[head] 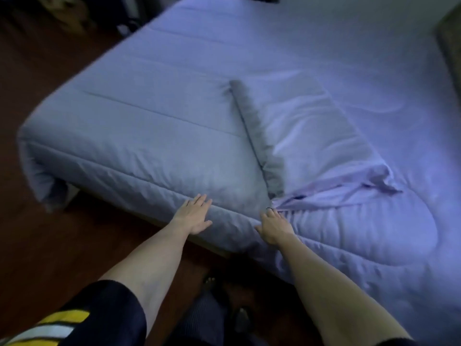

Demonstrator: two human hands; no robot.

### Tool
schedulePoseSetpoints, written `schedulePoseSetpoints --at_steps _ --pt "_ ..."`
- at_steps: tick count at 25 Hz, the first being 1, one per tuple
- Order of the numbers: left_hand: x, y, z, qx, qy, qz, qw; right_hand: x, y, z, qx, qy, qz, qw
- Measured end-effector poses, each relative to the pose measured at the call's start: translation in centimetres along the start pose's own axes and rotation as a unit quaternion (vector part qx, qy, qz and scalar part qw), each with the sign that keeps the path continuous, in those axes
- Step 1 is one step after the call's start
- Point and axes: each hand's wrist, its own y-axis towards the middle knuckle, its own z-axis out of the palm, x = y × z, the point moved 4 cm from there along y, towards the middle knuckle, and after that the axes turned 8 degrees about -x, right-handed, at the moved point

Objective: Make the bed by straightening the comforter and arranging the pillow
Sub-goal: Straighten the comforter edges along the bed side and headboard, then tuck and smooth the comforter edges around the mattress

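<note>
Two bare hands work a bed's near edge: left hand [193,216] presses flat, fingers spread, on the comforter [139,136]; right hand [274,224] reaches the pillow [314,136] corner, grip unclear. Smoothing underway; squaring the pillow likely follows.

One head-worn camera looks steeply down, close over the bed [139,116] edge.
</note>
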Motion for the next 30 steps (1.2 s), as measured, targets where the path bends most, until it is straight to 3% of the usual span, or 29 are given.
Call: schedulePoseSetpoints --at_steps 9,20,30 --pt "18.1 -4.6 -4.6 -0.056 -0.058 -0.183 0.980 16.8 11.0 -7.5 -0.019 -0.067 -0.152 0.986" --pt "45.7 -6.0 -6.6 -0.074 -0.108 -0.254 0.958 43.6 24.6 -11.1 -0.050 -0.076 -0.228 0.969" --pt "62.9 -5.6 -5.7 -0.076 -0.147 -0.321 0.932 61.0 35.4 -12.0 -0.036 -0.104 -0.290 0.951"
